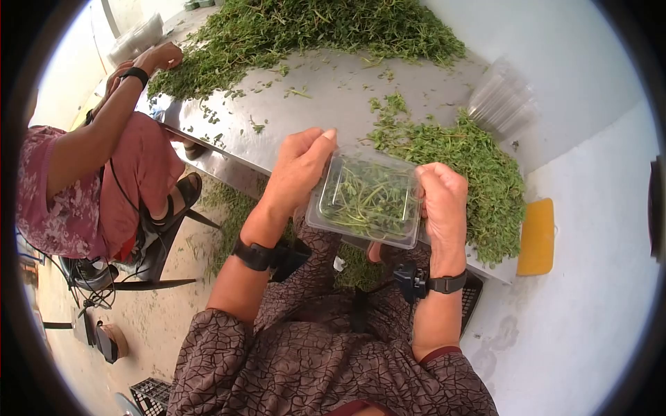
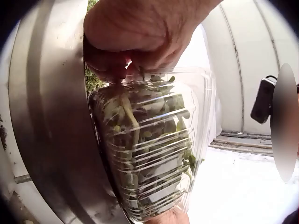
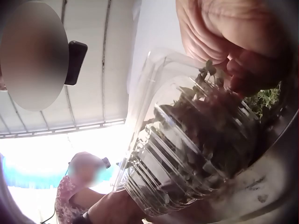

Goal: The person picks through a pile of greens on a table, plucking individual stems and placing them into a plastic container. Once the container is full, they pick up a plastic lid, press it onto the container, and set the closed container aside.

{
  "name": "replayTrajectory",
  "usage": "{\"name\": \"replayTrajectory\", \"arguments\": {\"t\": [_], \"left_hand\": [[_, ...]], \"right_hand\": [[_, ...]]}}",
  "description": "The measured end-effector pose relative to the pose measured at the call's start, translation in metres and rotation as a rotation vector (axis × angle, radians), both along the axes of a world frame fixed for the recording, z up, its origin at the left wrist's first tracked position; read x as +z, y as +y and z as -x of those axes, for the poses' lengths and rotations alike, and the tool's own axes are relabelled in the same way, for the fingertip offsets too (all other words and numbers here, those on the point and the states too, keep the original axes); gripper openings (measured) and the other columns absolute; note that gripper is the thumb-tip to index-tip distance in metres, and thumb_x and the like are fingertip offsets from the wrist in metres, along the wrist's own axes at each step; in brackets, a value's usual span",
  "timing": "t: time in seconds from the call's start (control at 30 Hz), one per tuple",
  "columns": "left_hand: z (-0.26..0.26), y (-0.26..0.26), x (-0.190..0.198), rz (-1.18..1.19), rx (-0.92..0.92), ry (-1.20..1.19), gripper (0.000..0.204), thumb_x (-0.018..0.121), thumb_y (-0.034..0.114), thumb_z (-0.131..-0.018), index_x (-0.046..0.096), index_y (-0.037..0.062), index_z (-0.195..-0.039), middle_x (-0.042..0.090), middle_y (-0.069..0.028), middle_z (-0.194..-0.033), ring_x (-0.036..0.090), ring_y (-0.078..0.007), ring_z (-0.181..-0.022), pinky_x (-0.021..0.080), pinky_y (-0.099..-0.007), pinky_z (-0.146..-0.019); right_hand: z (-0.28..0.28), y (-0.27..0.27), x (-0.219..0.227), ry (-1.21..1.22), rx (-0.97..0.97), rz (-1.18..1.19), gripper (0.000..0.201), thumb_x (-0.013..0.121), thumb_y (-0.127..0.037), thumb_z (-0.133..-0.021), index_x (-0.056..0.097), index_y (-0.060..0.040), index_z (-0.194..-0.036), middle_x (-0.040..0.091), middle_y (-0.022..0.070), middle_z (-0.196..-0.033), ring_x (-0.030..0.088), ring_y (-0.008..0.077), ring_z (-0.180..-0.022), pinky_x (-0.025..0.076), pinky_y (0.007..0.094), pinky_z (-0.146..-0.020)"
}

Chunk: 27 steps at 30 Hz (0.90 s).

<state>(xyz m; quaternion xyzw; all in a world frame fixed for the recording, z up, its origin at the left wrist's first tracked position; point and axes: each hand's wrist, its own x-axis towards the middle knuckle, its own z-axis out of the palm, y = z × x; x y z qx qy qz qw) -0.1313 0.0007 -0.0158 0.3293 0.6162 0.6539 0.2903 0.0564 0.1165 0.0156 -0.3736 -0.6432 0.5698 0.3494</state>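
Observation:
A clear plastic clamshell box (image 1: 368, 196) full of green leafy sprigs is held over my lap, at the table's near edge. Its lid lies over the greens, and the ridged sides of the box (image 2: 149, 154) show in the left wrist view. My left hand (image 1: 300, 166) grips the box at its left edge, thumb on top. On the opposite edge, my right hand (image 1: 444, 201) pinches the rim with curled fingers. A few leaves (image 3: 211, 70) poke out at the rim beside the right fingers.
A metal table (image 1: 298, 104) bears a large heap of greens (image 1: 333, 28) at the back and a smaller pile (image 1: 485, 187) at right. Stacked clear boxes (image 1: 503, 100) stand by the wall, near a yellow board (image 1: 537, 236). Another person (image 1: 104, 159) sits at left.

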Motion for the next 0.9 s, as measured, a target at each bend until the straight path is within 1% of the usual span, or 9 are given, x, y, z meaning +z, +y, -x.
{"name": "replayTrajectory", "arguments": {"t": [0.1,0.2,0.27,0.37,0.43,0.53,0.63,0.67,0.9], "left_hand": [[-0.002,-0.006,0.005,-0.094,-0.038,-0.074,0.038,0.051,0.034,-0.102,0.063,0.0008,-0.086,0.055,0.0054,-0.07,0.044,-0.0026,-0.058,0.034,-0.0209,-0.052],[0.003,-0.017,-0.003,-0.038,-0.04,-0.064,0.048,0.044,0.04,-0.104,0.065,-0.0025,-0.101,0.062,-0.0008,-0.081,0.054,-0.0075,-0.066,0.042,-0.0222,-0.059],[0.0,-0.025,-0.013,-0.155,-0.011,-0.152,0.05,0.044,0.04,-0.103,0.064,-0.0053,-0.113,0.062,-0.0057,-0.094,0.056,-0.0124,-0.081,0.047,-0.027,-0.073],[-0.018,-0.045,-0.009,-0.163,0.092,-0.115,0.052,0.044,0.04,-0.104,0.061,-0.0057,-0.122,0.065,-0.0104,-0.103,0.061,-0.0154,-0.091,0.049,-0.0288,-0.081],[-0.026,-0.063,-0.008,-0.113,0.042,-0.12,0.053,0.043,0.039,-0.104,0.055,-0.0056,-0.129,0.066,-0.0138,-0.109,0.063,-0.0185,-0.099,0.05,-0.0292,-0.084],[-0.041,-0.077,-0.007,-0.094,0.042,-0.211,0.055,0.04,0.036,-0.106,0.038,-0.0035,-0.143,0.062,-0.0149,-0.112,0.062,-0.0231,-0.103,0.05,-0.038,-0.088],[-0.057,-0.074,-0.004,-0.106,-0.009,-0.254,0.058,0.041,0.036,-0.105,0.031,-0.0019,-0.147,0.06,-0.0163,-0.116,0.062,-0.0248,-0.105,0.051,-0.0404,-0.089],[-0.058,-0.072,-0.003,-0.108,-0.071,-0.245,0.061,0.042,0.036,-0.105,0.025,-0.0005,-0.151,0.056,-0.0173,-0.126,0.061,-0.0266,-0.108,0.05,-0.0423,-0.091],[-0.069,-0.067,-0.002,-0.136,-0.049,-0.254,0.067,0.047,0.035,-0.104,0.016,0.0042,-0.155,0.044,-0.0182,-0.144,0.052,-0.0305,-0.128,0.046,-0.0455,-0.103]], "right_hand": [[-0.004,-0.002,-0.003,-0.006,0.005,-0.01,0.019,0.061,-0.011,-0.09,0.065,0.003,-0.078,0.055,-0.0029,-0.065,0.042,0.0036,-0.057,0.032,0.0239,-0.051],[-0.009,-0.005,-0.003,-0.001,-0.01,0.009,0.019,0.059,-0.012,-0.091,0.065,0.0023,-0.08,0.056,-0.001,-0.064,0.042,0.0041,-0.053,0.031,0.0237,-0.046],[-0.011,-0.008,-0.003,-0.002,-0.028,0.055,0.019,0.056,-0.013,-0.092,0.064,0.0016,-0.083,0.058,0.0029,-0.064,0.044,0.0054,-0.048,0.031,0.0223,-0.04],[-0.016,-0.015,-0.003,0.032,-0.068,0.126,0.02,0.055,-0.014,-0.092,0.064,0.0016,-0.084,0.06,0.0042,-0.065,0.047,0.0055,-0.048,0.034,0.0213,-0.04],[-0.021,-0.018,-0.004,0.058,-0.057,0.157,0.019,0.054,-0.013,-0.092,0.065,0.002,-0.086,0.062,0.0057,-0.067,0.051,0.0062,-0.048,0.037,0.0206,-0.038],[-0.024,-0.024,-0.007,0.136,-0.027,0.251,0.019,0.053,-0.011,-0.092,0.063,0.0043,-0.089,0.066,0.0091,-0.071,0.055,0.0085,-0.049,0.04,0.021,-0.037],[-0.025,-0.034,-0.001,0.151,0.028,0.309,0.017,0.052,-0.009,-0.093,0.062,0.0044,-0.09,0.067,0.0111,-0.072,0.055,0.0082,-0.048,0.041,0.0208,-0.037],[-0.026,-0.037,0.001,0.158,0.031,0.31,0.017,0.052,-0.009,-0.093,0.062,0.0044,-0.09,0.067,0.0111,-0.072,0.055,0.0082,-0.048,0.041,0.0208,-0.037],[-0.038,-0.046,-0.004,0.227,0.158,0.408,0.015,0.052,-0.009,-0.094,0.059,0.0038,-0.094,0.07,0.0162,-0.078,0.057,0.0093,-0.048,0.046,0.0201,-0.039]]}}
